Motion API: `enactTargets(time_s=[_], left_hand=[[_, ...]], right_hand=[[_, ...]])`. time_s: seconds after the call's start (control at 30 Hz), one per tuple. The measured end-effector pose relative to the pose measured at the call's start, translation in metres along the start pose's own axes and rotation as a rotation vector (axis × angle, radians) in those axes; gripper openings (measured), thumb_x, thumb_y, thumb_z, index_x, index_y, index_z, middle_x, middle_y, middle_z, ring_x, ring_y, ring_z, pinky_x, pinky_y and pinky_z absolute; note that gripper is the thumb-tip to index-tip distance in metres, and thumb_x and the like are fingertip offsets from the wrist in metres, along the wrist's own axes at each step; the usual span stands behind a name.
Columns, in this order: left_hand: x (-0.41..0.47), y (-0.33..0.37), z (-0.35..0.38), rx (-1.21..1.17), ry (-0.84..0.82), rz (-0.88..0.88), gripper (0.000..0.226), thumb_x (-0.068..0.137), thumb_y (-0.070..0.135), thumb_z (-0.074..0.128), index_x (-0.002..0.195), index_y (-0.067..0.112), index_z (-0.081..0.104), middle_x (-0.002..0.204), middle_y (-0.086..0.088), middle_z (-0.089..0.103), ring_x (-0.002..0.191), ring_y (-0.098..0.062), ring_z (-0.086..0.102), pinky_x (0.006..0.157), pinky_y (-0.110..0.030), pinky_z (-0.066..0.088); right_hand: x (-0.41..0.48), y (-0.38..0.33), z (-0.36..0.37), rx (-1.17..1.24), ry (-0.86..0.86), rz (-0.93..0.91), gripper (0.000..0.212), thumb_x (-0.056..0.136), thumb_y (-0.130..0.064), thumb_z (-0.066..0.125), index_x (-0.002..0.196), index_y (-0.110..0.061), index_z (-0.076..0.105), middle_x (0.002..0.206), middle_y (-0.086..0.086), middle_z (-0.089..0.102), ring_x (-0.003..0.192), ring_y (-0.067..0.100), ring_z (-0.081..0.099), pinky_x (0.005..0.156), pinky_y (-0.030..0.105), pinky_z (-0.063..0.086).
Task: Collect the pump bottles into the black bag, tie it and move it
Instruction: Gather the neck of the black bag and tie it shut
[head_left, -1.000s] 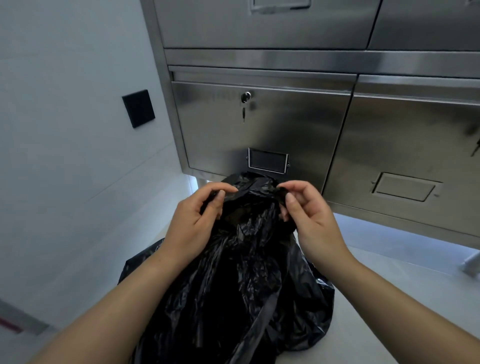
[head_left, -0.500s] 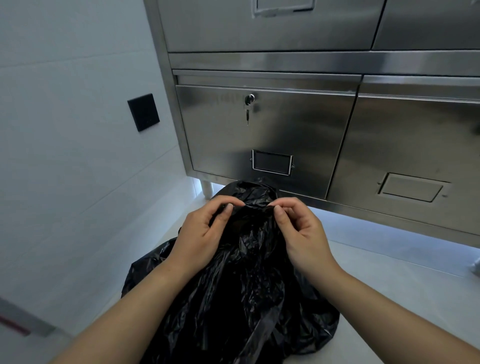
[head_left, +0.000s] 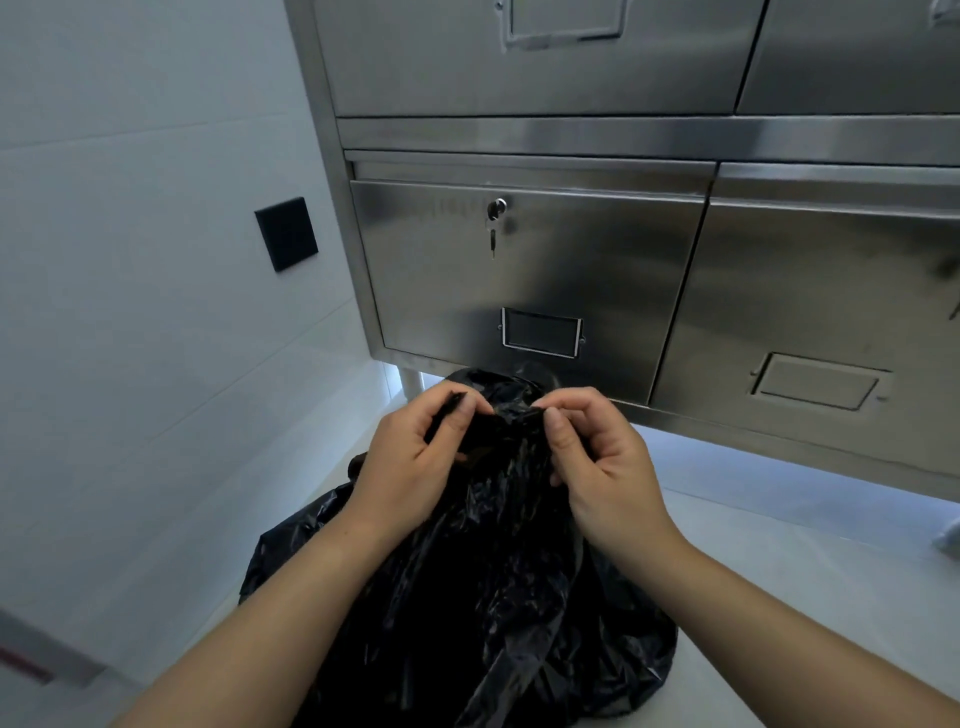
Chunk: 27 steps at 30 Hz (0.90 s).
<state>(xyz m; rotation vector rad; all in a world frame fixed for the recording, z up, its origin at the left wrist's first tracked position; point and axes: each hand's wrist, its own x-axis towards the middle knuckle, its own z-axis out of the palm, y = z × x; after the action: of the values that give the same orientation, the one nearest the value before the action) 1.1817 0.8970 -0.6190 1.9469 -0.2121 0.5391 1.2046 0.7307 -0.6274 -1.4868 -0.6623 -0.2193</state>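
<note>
A crumpled black bag (head_left: 488, 597) stands on the pale floor right in front of me, bulging at the bottom. Its top is gathered into a bunch between my hands. My left hand (head_left: 415, 462) pinches the plastic on the left side of the bunch. My right hand (head_left: 597, 462) pinches it on the right, thumb and fingers closed on the film. No pump bottles show; whatever the bag holds is hidden by the plastic.
A stainless steel cabinet (head_left: 571, 270) with drawers stands just behind the bag, a key hanging in one lock (head_left: 497, 208). A white wall with a black square plate (head_left: 287, 234) runs along the left. One cabinet leg (head_left: 413, 384) is near the bag's top.
My hands have come closer together, bunching the bag's top tighter. The view has shifted so the bag and hands sit lower against the cabinet.
</note>
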Motion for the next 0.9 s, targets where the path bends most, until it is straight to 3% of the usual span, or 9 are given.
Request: enactTargets(time_s=[0.23,0.4,0.57,0.63,0.7,0.77,0.87,0.9], left_hand=[[-0.004,-0.007,-0.003,0.12,-0.043,0.05,0.018,0.093,0.04,0.044,0.089,0.039,0.062,0.088,0.022,0.066,0.086,0.0,0.062,0.073,-0.006,0.041],[-0.005,-0.01,-0.001,0.144,-0.025,0.052,0.018,0.093,0.041,0.043,0.088,0.04,0.061,0.086,0.017,0.067,0.079,-0.006,0.062,0.068,-0.01,0.044],[-0.015,-0.025,-0.007,0.257,-0.041,0.068,0.017,0.09,0.042,0.043,0.086,0.037,0.059,0.079,0.002,0.065,0.068,-0.019,0.058,0.067,-0.03,0.045],[-0.021,-0.035,-0.014,0.256,-0.049,0.057,0.016,0.09,0.039,0.043,0.084,0.037,0.058,0.08,0.007,0.064,0.069,-0.012,0.058,0.067,-0.025,0.045],[-0.025,-0.047,-0.027,0.244,-0.013,0.031,0.017,0.089,0.041,0.043,0.081,0.037,0.058,0.074,0.017,0.061,0.064,-0.002,0.054,0.062,-0.015,0.04],[-0.027,-0.057,-0.039,0.221,0.029,-0.032,0.018,0.088,0.042,0.043,0.081,0.037,0.058,0.06,0.017,0.053,0.049,-0.003,0.039,0.051,-0.019,0.032],[-0.027,-0.058,-0.043,0.214,0.03,-0.073,0.019,0.089,0.041,0.043,0.08,0.038,0.059,0.054,0.015,0.047,0.047,-0.005,0.031,0.047,-0.022,0.026],[-0.024,-0.054,-0.039,0.194,0.024,-0.074,0.019,0.089,0.042,0.043,0.08,0.038,0.06,0.054,0.015,0.047,0.047,-0.005,0.031,0.047,-0.021,0.027]], right_hand=[[-0.003,0.008,0.0,0.003,-0.042,0.041,0.013,0.092,-0.018,0.054,0.091,-0.028,0.062,0.087,-0.015,0.067,0.088,0.006,0.064,0.08,0.017,0.046],[0.003,0.013,-0.009,-0.086,0.015,-0.009,0.012,0.092,-0.018,0.054,0.089,-0.029,0.059,0.082,-0.02,0.064,0.083,0.0,0.061,0.076,0.011,0.044],[-0.01,0.027,-0.013,-0.227,-0.044,-0.012,0.015,0.091,-0.02,0.053,0.086,-0.033,0.057,0.078,-0.014,0.062,0.077,0.003,0.061,0.073,0.017,0.046],[-0.014,0.034,-0.024,-0.227,-0.027,0.038,0.016,0.091,-0.016,0.053,0.085,-0.031,0.057,0.077,-0.015,0.061,0.075,0.0,0.059,0.073,0.014,0.044],[-0.015,0.04,-0.043,-0.215,0.03,0.082,0.02,0.093,-0.011,0.054,0.084,-0.029,0.057,0.069,-0.019,0.06,0.062,-0.002,0.055,0.062,0.007,0.038],[-0.016,0.043,-0.064,-0.198,0.088,0.137,0.023,0.094,-0.011,0.053,0.082,-0.03,0.057,0.055,-0.014,0.054,0.044,0.001,0.041,0.048,0.009,0.031],[-0.016,0.042,-0.077,-0.216,0.129,0.155,0.022,0.094,-0.017,0.053,0.082,-0.035,0.058,0.058,0.007,0.055,0.046,0.008,0.037,0.047,0.019,0.032],[-0.014,0.039,-0.077,-0.207,0.141,0.131,0.022,0.095,-0.018,0.053,0.083,-0.035,0.058,0.062,0.004,0.057,0.05,0.007,0.042,0.05,0.017,0.035]])
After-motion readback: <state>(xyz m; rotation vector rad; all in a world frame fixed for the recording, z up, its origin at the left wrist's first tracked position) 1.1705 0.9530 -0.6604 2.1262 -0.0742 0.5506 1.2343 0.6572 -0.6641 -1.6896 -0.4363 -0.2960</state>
